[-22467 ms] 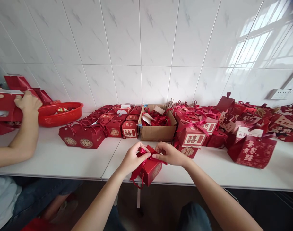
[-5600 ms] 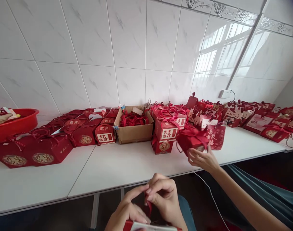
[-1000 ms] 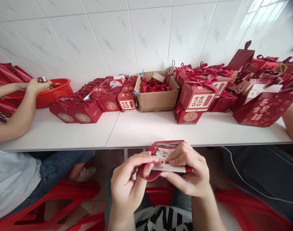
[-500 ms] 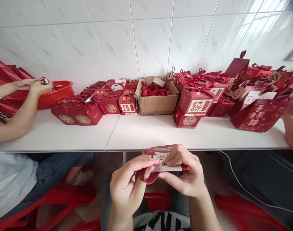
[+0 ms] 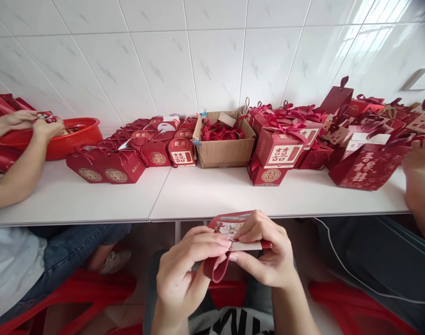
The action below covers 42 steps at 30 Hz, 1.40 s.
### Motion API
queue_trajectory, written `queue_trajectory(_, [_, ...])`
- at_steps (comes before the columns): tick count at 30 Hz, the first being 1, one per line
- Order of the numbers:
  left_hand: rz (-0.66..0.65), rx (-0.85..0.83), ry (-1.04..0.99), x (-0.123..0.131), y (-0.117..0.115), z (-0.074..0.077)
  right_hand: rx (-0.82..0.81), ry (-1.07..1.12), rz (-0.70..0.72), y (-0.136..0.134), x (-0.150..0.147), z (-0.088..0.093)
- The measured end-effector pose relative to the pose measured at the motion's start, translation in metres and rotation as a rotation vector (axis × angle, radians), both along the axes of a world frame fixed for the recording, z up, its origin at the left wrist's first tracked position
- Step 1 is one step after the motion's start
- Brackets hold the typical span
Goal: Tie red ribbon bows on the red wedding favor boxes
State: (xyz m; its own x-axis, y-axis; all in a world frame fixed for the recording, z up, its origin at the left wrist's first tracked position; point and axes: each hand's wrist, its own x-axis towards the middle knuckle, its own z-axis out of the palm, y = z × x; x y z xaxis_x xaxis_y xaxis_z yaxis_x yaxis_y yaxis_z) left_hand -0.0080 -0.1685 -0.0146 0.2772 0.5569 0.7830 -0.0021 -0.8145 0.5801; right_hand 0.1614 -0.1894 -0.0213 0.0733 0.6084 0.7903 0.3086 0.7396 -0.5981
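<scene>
Above my lap, below the table's front edge, I hold a small red gift box (image 5: 245, 246) with a white printed panel. A red ribbon loop (image 5: 217, 270) hangs from its near left side. My left hand (image 5: 189, 263) presses its fingers along the left of the panel, with the thumb hidden behind the ribbon. My right hand (image 5: 268, 246) is closed round the right part, fingers on top and thumb below by the ribbon's end. The fingers cover much of the print.
Across the white table (image 5: 198, 197) stand red gift boxes (image 5: 105, 167), a cardboard box (image 5: 226, 151) of red ribbons, stacked boxes (image 5: 282, 153) and a red gift bag (image 5: 369, 163). At left, a person's hands (image 5: 41, 125) work over a red basin (image 5: 83, 132); another person's arm (image 5: 421, 181) is at right.
The ribbon loop now hangs lower and wider under my left fingers, which have stretched further over the panel. My right hand keeps its hold. The whole view has shifted slightly.
</scene>
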Motion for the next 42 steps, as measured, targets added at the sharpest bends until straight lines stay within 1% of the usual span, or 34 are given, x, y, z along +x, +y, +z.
queue_trajectory(7, [-0.026,0.077,-0.026,-0.003,0.003,-0.001,0.028,0.023,-0.009,-0.001,0.001,-0.002])
queue_trajectory(13, [-0.057,0.057,-0.011,-0.006,0.004,-0.002,0.042,0.021,-0.007,-0.002,0.000,-0.003])
queue_trajectory(19, [-0.109,-0.014,-0.012,-0.006,0.003,0.001,0.105,-0.012,-0.043,-0.001,-0.001,-0.001])
queue_trajectory(24, [-0.150,-0.064,-0.019,-0.005,0.000,0.003,0.114,-0.042,-0.056,-0.001,-0.002,-0.001])
queue_trajectory(28, [-0.169,-0.122,0.057,-0.008,-0.002,0.004,0.136,-0.046,-0.061,-0.002,-0.004,-0.002])
queue_trajectory(31, [-0.180,-0.130,0.106,-0.011,-0.003,0.006,0.146,-0.040,-0.066,-0.001,-0.005,-0.003])
queue_trajectory(38, [-0.208,-0.135,0.143,-0.013,-0.003,0.006,0.108,-0.104,0.005,0.000,-0.001,-0.004])
queue_trajectory(42, [-0.223,-0.187,0.097,-0.012,-0.004,0.002,0.049,-0.112,0.081,-0.001,0.001,-0.001])
